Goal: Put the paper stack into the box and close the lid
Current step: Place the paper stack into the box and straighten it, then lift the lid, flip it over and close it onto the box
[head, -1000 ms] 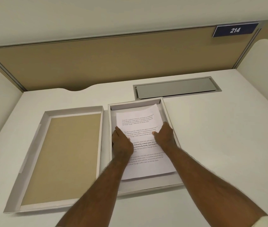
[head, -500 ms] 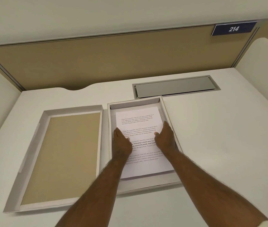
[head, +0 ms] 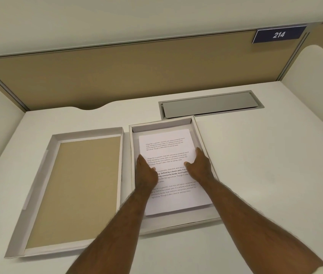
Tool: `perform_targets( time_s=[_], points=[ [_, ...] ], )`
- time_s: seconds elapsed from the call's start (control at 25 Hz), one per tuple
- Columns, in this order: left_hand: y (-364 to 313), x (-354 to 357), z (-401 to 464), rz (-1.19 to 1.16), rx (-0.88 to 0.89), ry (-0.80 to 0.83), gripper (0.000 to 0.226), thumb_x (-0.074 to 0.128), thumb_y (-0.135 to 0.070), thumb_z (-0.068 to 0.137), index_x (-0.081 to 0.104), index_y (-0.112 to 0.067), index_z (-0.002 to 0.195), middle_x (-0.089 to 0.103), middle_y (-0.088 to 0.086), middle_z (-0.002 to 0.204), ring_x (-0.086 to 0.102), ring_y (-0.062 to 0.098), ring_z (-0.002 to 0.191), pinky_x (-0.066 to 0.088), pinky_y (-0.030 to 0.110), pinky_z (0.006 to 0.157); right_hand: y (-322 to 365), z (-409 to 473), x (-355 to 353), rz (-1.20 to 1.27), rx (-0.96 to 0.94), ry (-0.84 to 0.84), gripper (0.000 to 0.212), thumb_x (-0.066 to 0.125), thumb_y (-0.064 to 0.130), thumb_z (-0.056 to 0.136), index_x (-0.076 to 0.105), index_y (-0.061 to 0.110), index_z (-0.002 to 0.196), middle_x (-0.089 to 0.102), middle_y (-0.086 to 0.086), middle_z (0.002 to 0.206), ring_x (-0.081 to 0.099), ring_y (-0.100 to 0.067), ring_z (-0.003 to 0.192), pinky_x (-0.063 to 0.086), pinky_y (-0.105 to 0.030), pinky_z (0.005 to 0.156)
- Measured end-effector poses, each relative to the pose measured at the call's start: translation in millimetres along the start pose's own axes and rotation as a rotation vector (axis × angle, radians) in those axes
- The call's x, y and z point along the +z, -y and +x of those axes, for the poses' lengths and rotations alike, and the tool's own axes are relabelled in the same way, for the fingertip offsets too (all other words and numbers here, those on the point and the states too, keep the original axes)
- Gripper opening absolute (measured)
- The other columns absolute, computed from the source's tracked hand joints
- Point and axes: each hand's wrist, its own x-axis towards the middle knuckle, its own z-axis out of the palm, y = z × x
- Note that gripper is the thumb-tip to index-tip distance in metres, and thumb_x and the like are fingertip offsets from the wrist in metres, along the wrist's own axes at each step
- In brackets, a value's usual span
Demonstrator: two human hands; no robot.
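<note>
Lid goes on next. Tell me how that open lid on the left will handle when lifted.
The lid is probably light: a shallow, thin-walled cardboard tray. Being long and broad, it may flex or twist if gripped at one end. It lies inside-up beside the box, so it likely needs flipping over.

— What couldn't you make out?
— My left hand (head: 146,173) and right hand (head: 200,167) covered the middle lines of print on the paper stack (head: 173,173); their fingertips were tucked out of sight at its edges.
— Anything else?
— Both forearms ran off the bottom edge, and the smaller print was too fine to read fully.
</note>
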Motion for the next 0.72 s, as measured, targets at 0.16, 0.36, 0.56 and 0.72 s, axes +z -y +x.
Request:
perform_targets(
  time_s=[0.16,0.36,0.56,0.72],
  points=[
    [-1,0,-3,0.05,0.017,0.014,0.062,0.057,-0.004,0.089,0.028,-0.001,0.144,0.04,0.016,0.148,0.04,0.031,0.137,0.035,0.038,0.114,1,-1,-2,0.013,-0.005,0.01,0.079,0.067,0.021,0.086,0.022,0.002,0.148,0.04,-0.016,0.15,0.039,-0.031,0.138,0.031,-0.035,0.112],
    [-15,-4,-10,0.106,0.084,-0.019,0.076,0.051,-0.021,0.097,0.005,-0.001,0.153,0.005,0.016,0.164,0.006,0.029,0.152,0.01,0.033,0.122,12,-13,-3,0.03,-0.23,-0.063,0.074,0.063,0.017,0.089,0.021,0.004,0.149,0.031,-0.013,0.156,0.03,-0.027,0.144,0.026,-0.034,0.117],
    [-46,-32,-10,0.078,0.318,-0.13,0.069,0.049,-0.028,0.098,0.014,-0.009,0.154,0.016,0.008,0.164,0.017,0.024,0.152,0.012,0.032,0.121,45,-24,-24,0.02,-0.473,-0.089,0.066,0.063,0.018,0.09,0.031,0.01,0.147,0.034,-0.007,0.155,0.032,-0.022,0.143,0.027,-0.031,0.114],
    [-41,-75,-23,0.053,0.361,-0.225,0.06,0.057,-0.023,0.094,0.033,-0.006,0.147,0.037,0.012,0.155,0.034,0.027,0.143,0.025,0.034,0.117,62,-33,-42,0.066,-0.585,-0.073,0.055,0.062,0.015,0.089,0.042,0.009,0.14,0.044,-0.009,0.148,0.038,-0.022,0.139,0.026,-0.025,0.114]
  ],
)
